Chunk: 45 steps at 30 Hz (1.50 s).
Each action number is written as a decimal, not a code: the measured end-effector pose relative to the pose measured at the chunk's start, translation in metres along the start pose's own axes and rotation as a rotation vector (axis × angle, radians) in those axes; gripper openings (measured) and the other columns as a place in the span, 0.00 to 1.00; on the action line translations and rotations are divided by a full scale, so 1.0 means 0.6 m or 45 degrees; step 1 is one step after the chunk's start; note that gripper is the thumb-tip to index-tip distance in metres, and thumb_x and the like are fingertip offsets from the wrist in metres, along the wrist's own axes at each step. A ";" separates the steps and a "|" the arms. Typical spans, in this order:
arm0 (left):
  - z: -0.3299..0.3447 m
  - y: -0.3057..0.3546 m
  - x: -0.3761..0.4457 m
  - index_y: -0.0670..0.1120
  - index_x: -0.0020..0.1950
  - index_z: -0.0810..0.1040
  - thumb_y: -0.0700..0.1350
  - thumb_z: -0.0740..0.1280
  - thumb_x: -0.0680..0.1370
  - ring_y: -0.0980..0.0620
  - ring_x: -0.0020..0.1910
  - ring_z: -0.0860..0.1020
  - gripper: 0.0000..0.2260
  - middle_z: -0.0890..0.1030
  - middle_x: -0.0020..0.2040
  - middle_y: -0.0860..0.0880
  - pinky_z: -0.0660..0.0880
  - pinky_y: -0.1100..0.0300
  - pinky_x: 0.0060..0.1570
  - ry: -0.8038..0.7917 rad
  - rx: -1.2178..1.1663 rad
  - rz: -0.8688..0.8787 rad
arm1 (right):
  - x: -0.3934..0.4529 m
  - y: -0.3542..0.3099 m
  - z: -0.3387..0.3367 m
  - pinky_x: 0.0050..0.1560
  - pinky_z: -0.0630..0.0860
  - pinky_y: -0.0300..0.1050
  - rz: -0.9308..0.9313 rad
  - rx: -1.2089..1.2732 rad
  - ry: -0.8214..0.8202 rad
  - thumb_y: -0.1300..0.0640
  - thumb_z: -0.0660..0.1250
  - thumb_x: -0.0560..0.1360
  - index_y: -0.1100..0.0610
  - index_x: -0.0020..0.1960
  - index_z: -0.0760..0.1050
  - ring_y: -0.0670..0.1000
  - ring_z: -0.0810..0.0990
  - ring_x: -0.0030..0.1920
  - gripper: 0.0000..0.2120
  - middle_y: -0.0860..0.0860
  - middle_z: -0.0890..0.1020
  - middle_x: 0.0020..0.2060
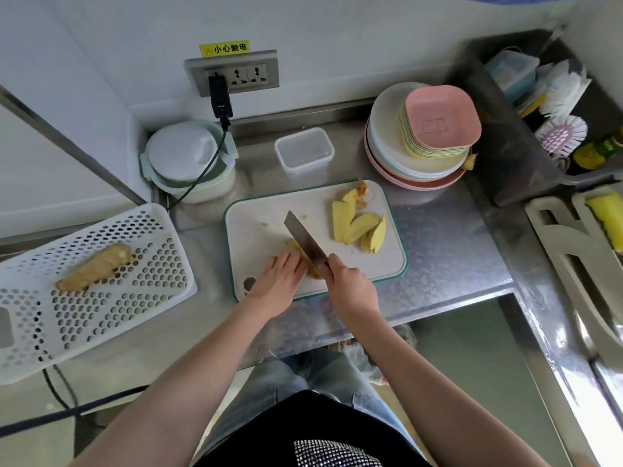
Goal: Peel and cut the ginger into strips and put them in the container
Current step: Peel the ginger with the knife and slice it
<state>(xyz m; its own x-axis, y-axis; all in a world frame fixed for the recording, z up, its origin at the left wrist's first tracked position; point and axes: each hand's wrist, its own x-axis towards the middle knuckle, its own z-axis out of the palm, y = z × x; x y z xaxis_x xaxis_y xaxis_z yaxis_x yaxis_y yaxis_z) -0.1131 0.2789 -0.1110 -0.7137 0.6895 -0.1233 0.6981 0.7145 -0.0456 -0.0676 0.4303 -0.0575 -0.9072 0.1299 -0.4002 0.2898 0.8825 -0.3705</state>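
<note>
On the white cutting board (269,227) with the green rim, the right hand (350,281) grips the handle of a wide steel knife (305,241), blade down on a yellow ginger piece (312,269). The left hand (278,281) lies flat with straight fingers, seemingly pressing that ginger. Peeled ginger slices (354,225) sit further right. The clear plastic container (304,150) stands behind the board on the shiny metal table (448,251).
</note>
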 end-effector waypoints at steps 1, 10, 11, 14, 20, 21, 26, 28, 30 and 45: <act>0.002 0.001 0.000 0.43 0.49 0.78 0.37 0.73 0.55 0.45 0.40 0.75 0.22 0.76 0.44 0.45 0.73 0.55 0.36 0.010 -0.012 -0.007 | -0.001 -0.001 0.001 0.35 0.68 0.47 -0.004 -0.023 -0.002 0.48 0.49 0.83 0.54 0.47 0.58 0.59 0.71 0.35 0.11 0.57 0.76 0.38; 0.012 0.001 -0.003 0.44 0.52 0.68 0.40 0.76 0.53 0.46 0.42 0.71 0.31 0.76 0.44 0.45 0.74 0.55 0.35 0.039 -0.073 -0.049 | -0.009 -0.005 0.011 0.34 0.68 0.46 -0.042 -0.185 0.000 0.50 0.49 0.84 0.55 0.51 0.59 0.58 0.71 0.33 0.09 0.58 0.79 0.40; 0.012 0.001 -0.003 0.44 0.52 0.68 0.40 0.76 0.53 0.46 0.42 0.70 0.31 0.76 0.44 0.45 0.74 0.55 0.35 0.037 -0.084 -0.059 | -0.009 -0.005 0.011 0.34 0.68 0.46 -0.047 -0.195 -0.002 0.51 0.49 0.84 0.56 0.52 0.60 0.57 0.71 0.34 0.09 0.58 0.79 0.40; 0.013 0.004 -0.006 0.44 0.53 0.69 0.41 0.77 0.53 0.45 0.43 0.72 0.31 0.76 0.46 0.44 0.74 0.54 0.36 -0.002 -0.087 -0.075 | -0.010 -0.006 0.017 0.34 0.69 0.47 -0.051 -0.219 -0.005 0.52 0.51 0.84 0.57 0.56 0.62 0.57 0.71 0.34 0.08 0.57 0.78 0.39; -0.022 0.004 -0.003 0.42 0.42 0.72 0.43 0.60 0.72 0.44 0.39 0.73 0.06 0.75 0.38 0.45 0.66 0.55 0.37 0.390 -0.795 -0.707 | -0.012 -0.010 0.019 0.33 0.68 0.47 -0.032 -0.297 -0.035 0.63 0.57 0.81 0.56 0.58 0.61 0.57 0.71 0.33 0.08 0.55 0.78 0.39; -0.041 0.002 0.005 0.43 0.38 0.68 0.46 0.57 0.74 0.45 0.36 0.72 0.08 0.72 0.34 0.47 0.64 0.56 0.34 0.496 -1.048 -0.972 | -0.012 -0.010 0.019 0.33 0.68 0.47 -0.038 -0.309 -0.043 0.64 0.57 0.80 0.56 0.59 0.61 0.57 0.71 0.33 0.09 0.55 0.78 0.40; -0.092 -0.020 0.064 0.44 0.29 0.65 0.57 0.53 0.81 0.51 0.27 0.69 0.24 0.70 0.26 0.49 0.58 0.57 0.27 0.310 -1.035 -1.202 | -0.012 -0.007 0.021 0.34 0.67 0.47 -0.094 -0.343 -0.050 0.61 0.56 0.81 0.55 0.61 0.61 0.59 0.79 0.38 0.09 0.56 0.80 0.43; -0.087 -0.023 0.070 0.43 0.28 0.67 0.56 0.56 0.80 0.49 0.26 0.69 0.24 0.70 0.24 0.49 0.57 0.59 0.25 0.326 -0.992 -1.170 | -0.009 -0.004 0.025 0.33 0.67 0.47 -0.106 -0.322 -0.027 0.59 0.56 0.82 0.55 0.61 0.61 0.60 0.80 0.39 0.08 0.56 0.79 0.42; -0.081 -0.024 0.069 0.42 0.27 0.67 0.51 0.59 0.78 0.47 0.25 0.69 0.22 0.69 0.23 0.48 0.57 0.60 0.24 0.359 -1.018 -1.185 | -0.007 -0.001 0.028 0.33 0.67 0.48 -0.123 -0.307 -0.016 0.57 0.55 0.83 0.55 0.61 0.61 0.60 0.80 0.38 0.08 0.55 0.75 0.38; -0.098 -0.027 0.076 0.42 0.25 0.60 0.42 0.61 0.74 0.50 0.23 0.57 0.18 0.58 0.22 0.49 0.51 0.61 0.26 0.303 -1.082 -1.221 | 0.001 0.005 0.031 0.33 0.66 0.48 -0.142 -0.270 -0.028 0.58 0.56 0.82 0.55 0.61 0.61 0.58 0.69 0.32 0.08 0.50 0.59 0.29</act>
<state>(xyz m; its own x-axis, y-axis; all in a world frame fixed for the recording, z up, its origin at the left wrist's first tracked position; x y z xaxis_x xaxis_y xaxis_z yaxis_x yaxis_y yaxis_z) -0.1606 0.3058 -0.0575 -0.9585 -0.1926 -0.2104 -0.2836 0.7216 0.6316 -0.0614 0.4249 -0.0742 -0.9223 0.0187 -0.3860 0.1158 0.9663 -0.2300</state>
